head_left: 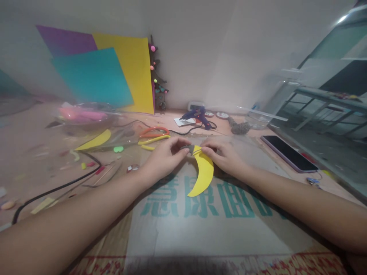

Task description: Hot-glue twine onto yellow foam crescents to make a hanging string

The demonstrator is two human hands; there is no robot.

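A yellow crescent cut-out (205, 172), seemingly paper or foam sheet, hangs between my hands over the printed sheet. Thin grey cord (197, 151) crosses its upper end, and a darker grey piece sits at the tip beside my left fingers. My left hand (169, 154) is closed, thumb and fingers pinching this grey part. With thumb and fingertips, my right hand (222, 153) pinches the crescent's upper right edge, near the end of the cord. What lies behind the fingers is hidden.
Orange-and-yellow-handled scissors (154, 132) lie beyond my left hand. A glue gun (197, 115) rests behind, its cable trailing. At right are a phone (289, 153) and a grey yarn clump (239, 126). Another yellow crescent (94, 140) and several scraps lie left. Coloured sheets (137, 72) lean on the wall.
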